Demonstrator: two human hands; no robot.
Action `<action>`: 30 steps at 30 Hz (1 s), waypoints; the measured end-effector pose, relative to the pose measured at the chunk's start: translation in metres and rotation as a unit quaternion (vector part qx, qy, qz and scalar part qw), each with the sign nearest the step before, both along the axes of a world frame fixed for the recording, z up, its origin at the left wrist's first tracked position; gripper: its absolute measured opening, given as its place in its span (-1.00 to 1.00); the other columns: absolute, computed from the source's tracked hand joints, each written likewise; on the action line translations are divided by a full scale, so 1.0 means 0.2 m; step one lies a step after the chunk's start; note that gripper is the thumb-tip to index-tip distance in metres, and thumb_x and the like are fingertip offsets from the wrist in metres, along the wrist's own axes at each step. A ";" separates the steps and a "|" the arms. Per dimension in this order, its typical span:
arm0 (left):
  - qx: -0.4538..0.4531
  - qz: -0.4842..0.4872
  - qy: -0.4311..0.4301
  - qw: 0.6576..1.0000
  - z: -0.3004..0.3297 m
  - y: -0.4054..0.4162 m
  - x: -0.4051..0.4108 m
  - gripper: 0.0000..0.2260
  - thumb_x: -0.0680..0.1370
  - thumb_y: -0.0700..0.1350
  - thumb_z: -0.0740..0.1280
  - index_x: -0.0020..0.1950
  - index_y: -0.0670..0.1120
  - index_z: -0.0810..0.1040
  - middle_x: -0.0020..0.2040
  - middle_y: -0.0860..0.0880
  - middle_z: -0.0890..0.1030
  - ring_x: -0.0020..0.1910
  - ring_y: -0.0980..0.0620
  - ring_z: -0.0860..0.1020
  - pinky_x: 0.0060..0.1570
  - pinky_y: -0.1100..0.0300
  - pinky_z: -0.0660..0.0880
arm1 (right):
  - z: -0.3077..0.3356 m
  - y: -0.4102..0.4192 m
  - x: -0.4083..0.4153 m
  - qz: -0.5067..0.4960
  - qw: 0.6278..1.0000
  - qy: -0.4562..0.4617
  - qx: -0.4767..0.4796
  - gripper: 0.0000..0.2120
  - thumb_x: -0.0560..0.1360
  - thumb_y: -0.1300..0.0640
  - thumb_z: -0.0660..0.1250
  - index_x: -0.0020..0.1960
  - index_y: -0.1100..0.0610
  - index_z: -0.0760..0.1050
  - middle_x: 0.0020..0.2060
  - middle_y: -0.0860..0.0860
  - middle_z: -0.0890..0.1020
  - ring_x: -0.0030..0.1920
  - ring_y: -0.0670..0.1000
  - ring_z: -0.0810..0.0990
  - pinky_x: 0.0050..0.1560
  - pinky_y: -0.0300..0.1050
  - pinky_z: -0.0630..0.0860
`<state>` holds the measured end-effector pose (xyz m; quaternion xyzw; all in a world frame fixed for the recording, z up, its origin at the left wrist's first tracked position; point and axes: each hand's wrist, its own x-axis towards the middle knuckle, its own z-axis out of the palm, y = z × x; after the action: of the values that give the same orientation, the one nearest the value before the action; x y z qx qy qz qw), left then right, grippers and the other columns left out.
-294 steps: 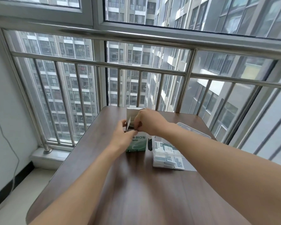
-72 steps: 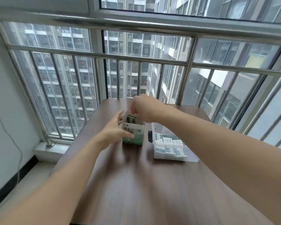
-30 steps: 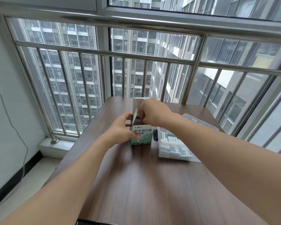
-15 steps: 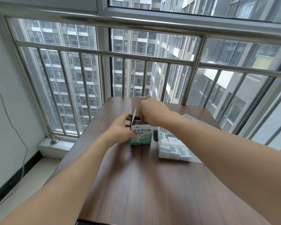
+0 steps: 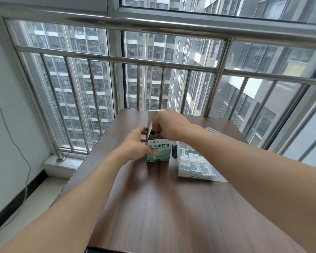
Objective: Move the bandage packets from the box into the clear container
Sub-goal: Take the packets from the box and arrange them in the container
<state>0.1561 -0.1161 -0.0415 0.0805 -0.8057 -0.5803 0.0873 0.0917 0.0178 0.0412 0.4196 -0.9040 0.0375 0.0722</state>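
The box (image 5: pixel 158 151) stood upright beside the clear container (image 5: pixel 195 164), which already held packets (image 5: pixel 193 157). Little had changed: left hand (image 5: pixel 137 143) still gripped the box; right hand (image 5: pixel 169 125) still dug inside, fingers curled, contents hidden.

Both my bare forearms reach forward and meet near the centre of the view. My left arm comes in from seven o'clock, and my left hand (image 5: pixel 135 143) grips the side of the box (image 5: pixel 158 150), thumb laid across its front face and fingers curled round the far side. My right arm enters from four o'clock, crossing higher, wrist bent downward. My right hand (image 5: pixel 169 125) sits at twelve o'clock from the left, knuckles up, fingers curled down into the box's open top; whether they pinch anything there I cannot tell.
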 end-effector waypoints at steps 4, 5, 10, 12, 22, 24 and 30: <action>-0.008 -0.002 0.003 1.000 0.00 0.00 -0.01 -0.37 0.24 -0.44 0.61 0.19 -0.04 0.52 0.15 -0.01 0.60 0.08 -0.01 0.64 -0.09 0.16 0.63 | 0.02 -0.01 0.04 -0.002 0.998 0.023 0.053 -0.80 0.48 0.30 0.33 -0.14 0.03 0.64 -0.14 0.04 0.60 -0.11 0.15 0.54 -0.13 0.01 0.60; -0.010 0.000 0.002 1.000 0.00 0.00 -0.01 -0.37 0.24 -0.43 0.62 0.18 -0.03 0.52 0.16 -0.02 0.60 0.09 -0.02 0.65 -0.05 0.12 0.64 | 0.02 -0.01 0.05 -0.004 0.997 0.037 0.067 -0.80 0.48 0.32 0.31 -0.18 0.05 0.59 -0.19 0.04 0.56 -0.13 0.16 0.52 -0.17 -0.01 0.57; -0.005 0.007 0.001 1.000 -0.01 -0.01 -0.01 -0.35 0.22 -0.42 0.63 0.18 -0.02 0.50 0.20 -0.05 0.59 0.11 -0.07 0.64 0.02 0.04 0.64 | 0.07 -0.01 0.06 0.010 0.994 0.074 0.076 -0.66 0.48 0.27 0.38 -0.40 0.08 0.36 -0.41 -0.02 0.44 -0.33 0.11 0.51 -0.39 -0.13 0.42; 0.001 0.014 0.002 1.000 -0.01 -0.01 -0.01 -0.34 0.22 -0.44 0.63 0.20 -0.05 0.50 0.19 -0.06 0.59 0.10 -0.08 0.65 -0.02 0.07 0.63 | 0.11 0.00 0.05 0.010 0.997 0.073 0.038 -0.72 0.45 0.31 0.42 -0.40 0.13 0.48 -0.38 0.01 0.55 -0.31 0.09 0.59 -0.36 -0.06 0.57; -0.069 0.012 -0.012 0.997 0.10 0.01 0.07 -0.12 0.30 -0.11 0.68 0.50 0.05 0.28 0.43 0.04 0.38 0.37 0.06 0.38 0.31 0.09 0.40 | 0.44 0.23 0.01 0.011 0.997 -0.010 -0.080 -0.85 0.45 0.22 0.52 -0.29 0.15 0.64 -0.36 -0.20 0.48 -0.27 -0.08 0.51 -0.31 -0.42 0.34; -0.067 0.048 0.060 0.995 0.21 0.06 0.15 -0.12 0.37 0.18 0.58 0.58 0.07 0.21 0.49 0.09 0.31 0.38 0.14 0.30 0.26 0.14 0.35 | 0.50 0.29 0.01 0.010 0.995 -0.035 -0.096 -0.68 0.45 0.22 0.53 -0.41 0.00 0.52 -0.39 -0.18 0.50 -0.36 -0.16 0.45 -0.38 -0.44 0.31; 0.041 -0.174 0.015 0.984 0.58 0.20 0.21 -0.43 0.48 0.30 0.31 0.41 0.04 0.49 0.26 -0.01 0.62 0.27 -0.02 0.59 0.20 -0.07 0.57 | 0.56 0.41 0.04 0.045 0.987 -0.116 -0.104 -0.94 0.45 0.19 0.52 -0.20 0.09 0.69 -0.27 -0.07 0.70 -0.32 -0.12 0.58 -0.28 -0.31 0.54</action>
<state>0.1971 -0.0766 0.0736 -0.0660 -0.7812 -0.6207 -0.0058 0.0995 0.0989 0.1528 0.4428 -0.8778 0.1827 0.0082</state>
